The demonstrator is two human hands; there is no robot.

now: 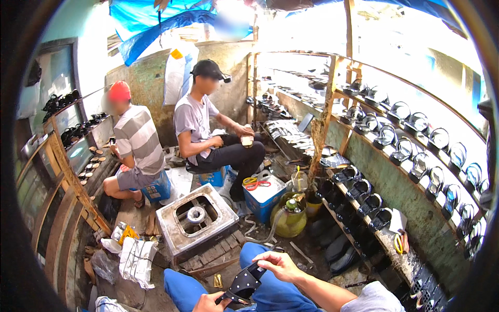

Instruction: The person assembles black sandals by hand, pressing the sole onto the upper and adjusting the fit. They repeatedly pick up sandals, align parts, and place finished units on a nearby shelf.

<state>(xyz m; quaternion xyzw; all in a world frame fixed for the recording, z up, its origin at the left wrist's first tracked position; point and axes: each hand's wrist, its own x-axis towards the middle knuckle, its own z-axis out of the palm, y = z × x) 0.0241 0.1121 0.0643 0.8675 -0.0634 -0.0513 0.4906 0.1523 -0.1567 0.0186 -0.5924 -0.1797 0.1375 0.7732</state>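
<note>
Over my lap I hold a black sandal upper with white dots (245, 283). My left hand (210, 301) is closed on its lower end, low in the view. Thumb and fingers of my right hand (280, 266) pinch its upper end, to the right. My legs in blue trousers (189, 292) lie beneath it. The undersides of both hands are hidden.
A metal stove (169, 226) stands ahead, near a green gas cylinder (292, 224) and a blue box (260, 204) bearing scissors (255, 183). Racks of black sandals (416, 122) line the right. Two people sit beyond, one in a black cap (207, 68), one in a red cap (120, 90).
</note>
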